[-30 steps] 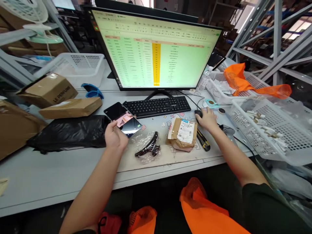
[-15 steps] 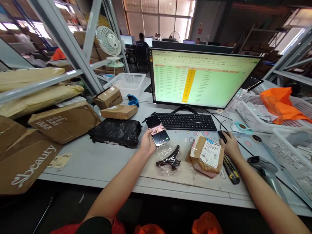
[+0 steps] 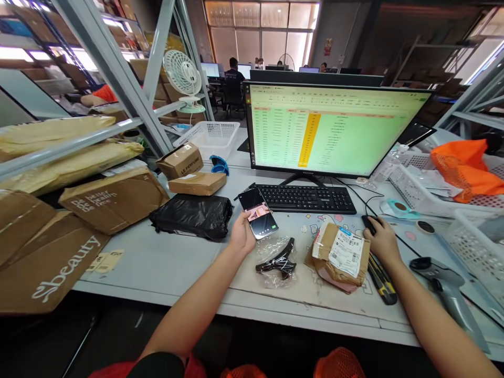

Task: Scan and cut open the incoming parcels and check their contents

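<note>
My left hand (image 3: 242,234) is closed round the lower left side of a smartphone (image 3: 259,212), whose lit screen shows a picture. On the right, my right hand (image 3: 380,240) rests over a black computer mouse (image 3: 368,224), its fingers curled on it. Between my arms lies a dark, branched object (image 3: 279,261) in clear plastic wrap. Beside it sits a small brown parcel (image 3: 342,256) with a white label. A black and yellow utility knife (image 3: 381,281) lies just below my right hand. Behind the phone is a black keyboard (image 3: 303,198).
A monitor (image 3: 338,131) showing a spreadsheet stands at the back. Cardboard boxes (image 3: 114,199) and a black bag parcel (image 3: 192,216) crowd the left. A grey barcode scanner (image 3: 444,286) and white baskets (image 3: 470,239) occupy the right. A person (image 3: 233,76) sits farther off.
The whole view has shifted slightly, so everything appears a little farther right and lower. My left hand still holds the phone and my right hand stays on the mouse.
</note>
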A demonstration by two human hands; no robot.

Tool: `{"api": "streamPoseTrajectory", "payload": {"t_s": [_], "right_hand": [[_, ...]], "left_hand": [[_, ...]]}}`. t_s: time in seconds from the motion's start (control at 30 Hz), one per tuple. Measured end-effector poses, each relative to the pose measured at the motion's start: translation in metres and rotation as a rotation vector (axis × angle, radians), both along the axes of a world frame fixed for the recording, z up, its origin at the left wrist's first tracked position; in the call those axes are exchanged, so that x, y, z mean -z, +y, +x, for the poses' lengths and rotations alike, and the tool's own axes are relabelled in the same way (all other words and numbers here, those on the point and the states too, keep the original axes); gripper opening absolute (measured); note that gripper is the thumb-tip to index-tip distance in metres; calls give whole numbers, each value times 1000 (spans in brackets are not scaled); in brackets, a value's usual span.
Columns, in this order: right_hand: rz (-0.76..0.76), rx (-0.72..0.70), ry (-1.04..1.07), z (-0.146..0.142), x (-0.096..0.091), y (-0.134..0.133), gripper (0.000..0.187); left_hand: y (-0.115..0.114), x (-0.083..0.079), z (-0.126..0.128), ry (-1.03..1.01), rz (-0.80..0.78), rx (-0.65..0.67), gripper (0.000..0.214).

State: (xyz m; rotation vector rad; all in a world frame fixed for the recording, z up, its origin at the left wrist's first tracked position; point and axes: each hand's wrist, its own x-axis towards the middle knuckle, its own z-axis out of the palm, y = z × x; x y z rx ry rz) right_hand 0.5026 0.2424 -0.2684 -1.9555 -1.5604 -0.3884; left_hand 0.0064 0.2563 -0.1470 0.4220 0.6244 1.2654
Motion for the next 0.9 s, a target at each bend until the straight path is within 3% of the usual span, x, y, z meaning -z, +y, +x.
{"api": "streamPoseTrajectory", "payload": {"t_s": [0.27, 0.57, 0.9], "right_hand": [[-60, -20, -18, -8, -10, -4, 60], [-90, 102, 19, -23, -26, -15, 59], [-79, 93, 50, -22, -23, -13, 57]], "left_hand": [[0, -1, 2, 5, -3, -7, 50], [0, -10, 3, 71, -22, -46, 49], [0, -7, 3, 82, -3, -45, 48]]}}
